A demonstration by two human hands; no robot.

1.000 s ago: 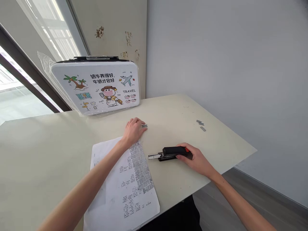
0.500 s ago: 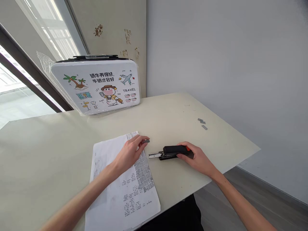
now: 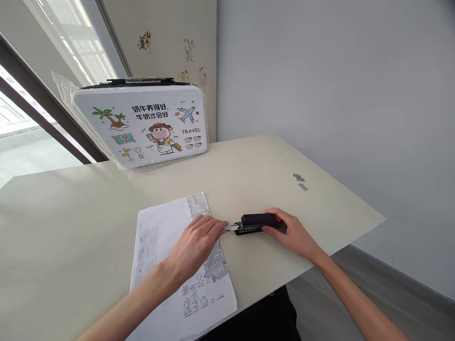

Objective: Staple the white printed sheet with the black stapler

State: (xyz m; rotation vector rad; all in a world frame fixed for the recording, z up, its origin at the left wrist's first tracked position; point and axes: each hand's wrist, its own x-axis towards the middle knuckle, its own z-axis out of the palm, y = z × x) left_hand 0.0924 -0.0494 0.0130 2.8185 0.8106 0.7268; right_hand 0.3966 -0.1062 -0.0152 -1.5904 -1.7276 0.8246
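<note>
The left hand (image 3: 197,241) has moved from above the stapled sheets (image 3: 165,229) to the stapler (image 3: 259,219), bringing a grey staple strip (image 3: 226,228) to the end of its pulled-out staple tray (image 3: 234,227). Its fingers are pinched together on the strip; whether the strip sits inside the tray cannot be told. The right hand (image 3: 293,234) has stayed put, fingers clamped around the rear of the stapler, which lies on the table (image 3: 330,218) just beside the sheets. The loose staple strips (image 3: 302,187) remain well apart, untouched.

Black stapler (image 3: 259,219), red patch (image 3: 278,218); white paper (image 3: 167,227), grey band (image 3: 216,263) seemingly brick-patterned.
</note>
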